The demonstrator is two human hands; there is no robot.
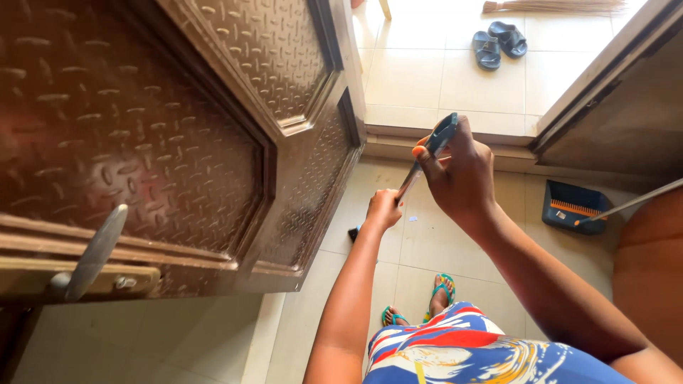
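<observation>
Pale cream floor tiles point(420, 249) cover the room, and they continue past a low threshold point(441, 142) into a bright area outside. At the far left, a dark brown metal door point(178, 128) with a raised diamond pattern stands open into the room, and its silver lever handle point(96, 252) points up toward the camera.

Just right of the door edge, the left hand point(384, 208) is closed around the lower part of a long thin handle point(411, 179), fingers together on it. The right hand point(459, 171) is clamped on the upper end of the same handle, where a dark grey grip point(441, 135) with an orange spot sticks out above the fingers. The handle runs tilted, from the top grip down and left to a small dark head point(353, 233) that is near the floor beside the door; it is probably a broom or mop, but the head is mostly hidden behind the left hand.

Below the hands, the person's feet in green flip-flops point(441, 290) stand on the tiles, and a garment with blue, red and white pattern point(462, 352) fills the bottom edge.

Further right, a dark blue dustpan point(569, 203) with an orange strip lies on the floor near the wall, with a thin grey rod point(633, 201) reaching over it. Outside, a pair of dark blue sandals point(498, 43) rests on the tiles, and a straw broom point(555, 7) lies at the top edge.
</observation>
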